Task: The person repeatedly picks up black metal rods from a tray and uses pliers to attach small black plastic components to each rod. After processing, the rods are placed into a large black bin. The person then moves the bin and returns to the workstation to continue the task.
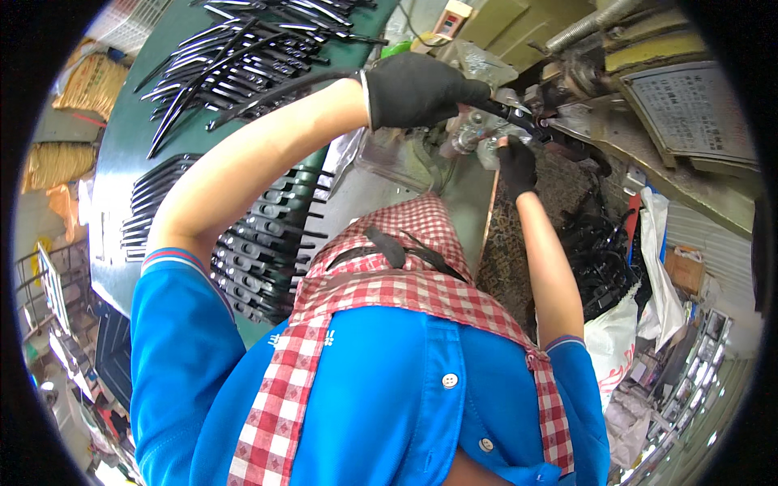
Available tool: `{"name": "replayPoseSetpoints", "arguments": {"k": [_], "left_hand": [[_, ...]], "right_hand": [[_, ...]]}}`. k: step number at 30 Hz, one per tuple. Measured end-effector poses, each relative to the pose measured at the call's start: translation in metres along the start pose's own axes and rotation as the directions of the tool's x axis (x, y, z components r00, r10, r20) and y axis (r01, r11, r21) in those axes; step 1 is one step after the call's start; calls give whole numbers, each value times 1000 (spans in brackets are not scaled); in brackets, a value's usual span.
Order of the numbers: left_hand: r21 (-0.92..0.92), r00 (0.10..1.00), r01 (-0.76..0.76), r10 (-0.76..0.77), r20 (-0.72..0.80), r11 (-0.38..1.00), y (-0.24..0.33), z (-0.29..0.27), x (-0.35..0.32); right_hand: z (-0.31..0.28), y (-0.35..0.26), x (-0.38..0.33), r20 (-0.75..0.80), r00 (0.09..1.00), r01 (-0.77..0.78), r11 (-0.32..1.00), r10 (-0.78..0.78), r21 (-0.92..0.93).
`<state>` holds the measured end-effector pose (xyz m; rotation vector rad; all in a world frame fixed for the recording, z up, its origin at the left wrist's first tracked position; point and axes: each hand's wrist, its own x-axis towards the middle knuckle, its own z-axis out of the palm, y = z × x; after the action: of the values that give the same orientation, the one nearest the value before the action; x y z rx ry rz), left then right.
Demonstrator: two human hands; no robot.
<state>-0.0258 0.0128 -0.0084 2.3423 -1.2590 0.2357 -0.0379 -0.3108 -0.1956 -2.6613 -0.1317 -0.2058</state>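
My left hand (pixel 417 91), in a black glove, is closed round a long, curved black bar (pixel 275 95). One end of the bar points back over the green table, and its other end reaches the machine's metal fixture (pixel 519 113). Just below that end is my right hand (pixel 520 168), also in a black glove with a bare fingertip showing. Its fingers are curled beside the plastic-wrapped part of the fixture (pixel 468 134). What they grip, if anything, is hidden.
A green table (pixel 117 182) bears a heap of curved black bars (pixel 235 57) and rows of black parts with flat plates (pixel 259 259). The machine body (pixel 689 113) stands at the right. Below it lie a pile of black parts (pixel 596 263) and white sacks (pixel 612 344).
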Motion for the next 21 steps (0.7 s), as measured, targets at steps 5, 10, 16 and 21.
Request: {"name": "replayPoseSetpoints", "arguments": {"k": [5,10,16,21], "left_hand": [[-54,946,242,-224,234,969,1,-24,-114],[205,763,495,-535,363,844,-7,-40,-266],[341,565,741,-812,150,579,17,-48,-361],[387,418,864,-887,-197,321,7,-32,-394]], "right_hand": [[5,-15,35,294,954,69,922,50,-382],[8,-2,23,141,990,44,971,-10,-234],[7,-15,20,202,974,-48,968,100,-248],[5,-21,21,223,969,-32,953,103,-302]]}}
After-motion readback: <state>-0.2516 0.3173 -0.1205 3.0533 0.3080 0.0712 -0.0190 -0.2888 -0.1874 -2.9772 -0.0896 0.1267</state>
